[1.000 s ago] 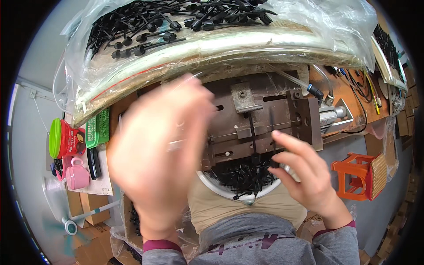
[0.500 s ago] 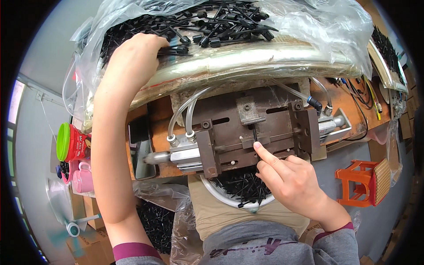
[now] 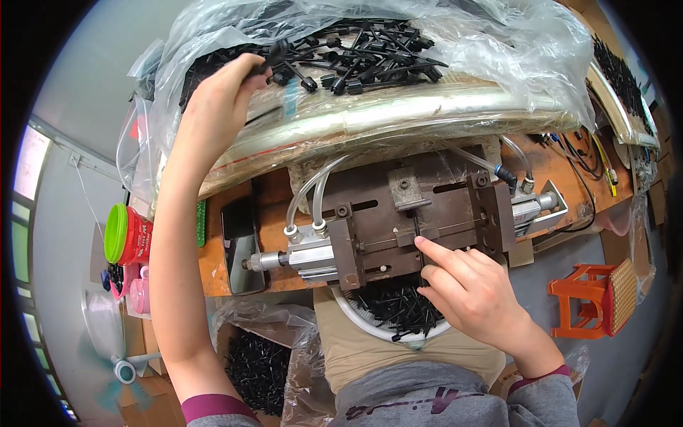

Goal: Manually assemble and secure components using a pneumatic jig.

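Observation:
My left hand [image 3: 229,96] is raised at the near left edge of a heap of black plastic stems with knobbed ends [image 3: 370,60]. Its thumb and fingers pinch one black knobbed stem [image 3: 276,53], blurred by motion. My right hand [image 3: 473,288] is over the front of a dark metal clamping fixture [image 3: 448,206]. Its index finger stretches out, the tip on a thin black stem [image 3: 417,222] lying in the small centre block. The other fingers curl loosely below; whether they touch anything is hidden.
Silver air cylinders [image 3: 313,252] with clear hoses flank the fixture. A phone [image 3: 242,242] lies left on the wooden bench. A white-rimmed basin [image 3: 348,313] of black stems sits on my lap. A red tub [image 3: 135,235], a fan [image 3: 123,370] and an orange stool [image 3: 583,299] stand around.
My left hand has lifted slightly from the heap with a black knobbed stem in its fingers. My right index finger stays at the fixture's centre; the view has shifted a little.

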The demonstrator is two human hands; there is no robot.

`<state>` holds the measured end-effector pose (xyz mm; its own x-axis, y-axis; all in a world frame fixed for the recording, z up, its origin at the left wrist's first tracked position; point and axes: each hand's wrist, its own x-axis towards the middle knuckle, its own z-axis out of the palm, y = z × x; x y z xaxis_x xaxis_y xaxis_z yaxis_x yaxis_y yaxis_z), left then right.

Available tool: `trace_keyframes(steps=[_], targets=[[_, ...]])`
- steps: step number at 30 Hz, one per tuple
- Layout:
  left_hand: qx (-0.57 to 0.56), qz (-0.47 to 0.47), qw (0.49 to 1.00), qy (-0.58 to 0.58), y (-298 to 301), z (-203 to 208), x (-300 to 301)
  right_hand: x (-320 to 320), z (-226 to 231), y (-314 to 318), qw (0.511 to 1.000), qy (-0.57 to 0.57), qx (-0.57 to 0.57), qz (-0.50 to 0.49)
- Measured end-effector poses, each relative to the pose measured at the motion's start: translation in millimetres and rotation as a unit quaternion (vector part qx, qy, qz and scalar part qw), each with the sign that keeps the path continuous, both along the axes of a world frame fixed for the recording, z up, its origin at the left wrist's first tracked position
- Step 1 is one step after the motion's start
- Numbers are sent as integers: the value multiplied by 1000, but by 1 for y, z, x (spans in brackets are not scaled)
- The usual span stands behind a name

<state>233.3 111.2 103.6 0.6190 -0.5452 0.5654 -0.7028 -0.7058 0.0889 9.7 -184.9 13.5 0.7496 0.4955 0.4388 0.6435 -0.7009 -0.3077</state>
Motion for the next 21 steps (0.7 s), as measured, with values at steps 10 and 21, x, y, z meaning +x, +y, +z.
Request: trace_keyframes(steps=[10,21], targets=[[76,-116,959,-246,-53,19,-65,0,34,-13,908,225,353,-6],[4,-142,986,-85,-85,-36,-171,-18,24,-23,711,385,587,37]])
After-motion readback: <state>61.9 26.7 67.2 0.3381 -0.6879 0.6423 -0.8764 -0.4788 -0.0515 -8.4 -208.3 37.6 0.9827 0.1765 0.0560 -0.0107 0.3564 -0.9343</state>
